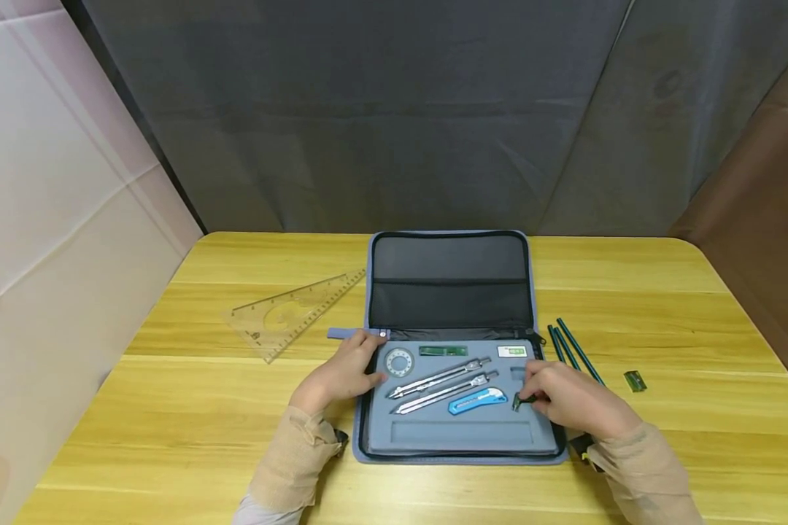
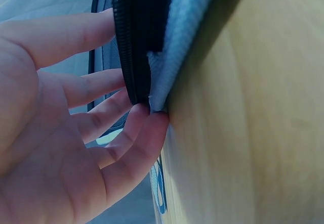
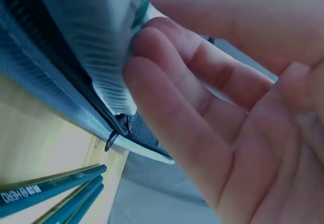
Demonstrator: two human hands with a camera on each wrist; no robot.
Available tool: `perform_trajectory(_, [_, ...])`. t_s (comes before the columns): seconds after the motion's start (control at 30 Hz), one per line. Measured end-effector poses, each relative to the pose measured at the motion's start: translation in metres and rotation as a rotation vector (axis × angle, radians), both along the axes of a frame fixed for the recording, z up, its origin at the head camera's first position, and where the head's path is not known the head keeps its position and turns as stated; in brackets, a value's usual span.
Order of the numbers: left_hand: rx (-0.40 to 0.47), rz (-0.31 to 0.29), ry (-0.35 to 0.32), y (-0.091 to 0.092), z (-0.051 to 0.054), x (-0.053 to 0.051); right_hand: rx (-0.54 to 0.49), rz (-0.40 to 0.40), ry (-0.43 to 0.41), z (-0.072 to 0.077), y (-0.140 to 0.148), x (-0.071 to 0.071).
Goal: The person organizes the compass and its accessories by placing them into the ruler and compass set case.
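An unzipped blue-grey case [image 1: 362, 437] lies on the table, its lid folded back. Its grey tray [image 1: 427, 456] bears two silver compasses [image 1: 433, 378], a blue utility knife [image 1: 478, 401], a round white dial-like piece [image 1: 398, 362], a green flat piece [image 1: 443, 351] and a white eraser [image 1: 512, 351]. My left hand [image 1: 344, 370] rests on the case's left edge; its loosely bent fingertips touch the zipper rim [image 2: 124, 47]. Over the tray's right side, my right hand [image 1: 568, 394] pinches a small dark green piece [image 1: 516, 402], mostly hidden by the fingers.
Several dark green pencils [image 1: 579, 351] lie right of the case, partly behind the right hand. Farther right is a small green sharpener [image 1: 635, 380]. A clear set square [image 1: 295, 313] lies on the left. A dark curtain [image 1: 394, 117] hangs behind the table.
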State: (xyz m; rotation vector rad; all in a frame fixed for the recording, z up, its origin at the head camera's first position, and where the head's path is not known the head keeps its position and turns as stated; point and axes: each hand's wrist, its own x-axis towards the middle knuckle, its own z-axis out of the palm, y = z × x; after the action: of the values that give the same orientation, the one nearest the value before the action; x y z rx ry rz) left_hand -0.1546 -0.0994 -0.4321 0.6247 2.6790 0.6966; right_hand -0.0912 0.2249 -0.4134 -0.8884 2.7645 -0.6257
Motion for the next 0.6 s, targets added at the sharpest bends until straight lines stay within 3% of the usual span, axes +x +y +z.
perform_trajectory(0.2, [0.006,0.0,0.004,0.0,0.0,0.0,0.015,-0.052,-0.053,0.003,0.004,0.001])
perform_trajectory(0.43, [0.005,0.002,0.002,0.001,0.0,0.0,0.036,-0.082,-0.033,0.006,0.013,0.001])
perform_trajectory(0.6, [0.002,0.006,0.004,0.0,0.0,0.0,0.066,-0.16,-0.036,0.008,0.02,0.001])
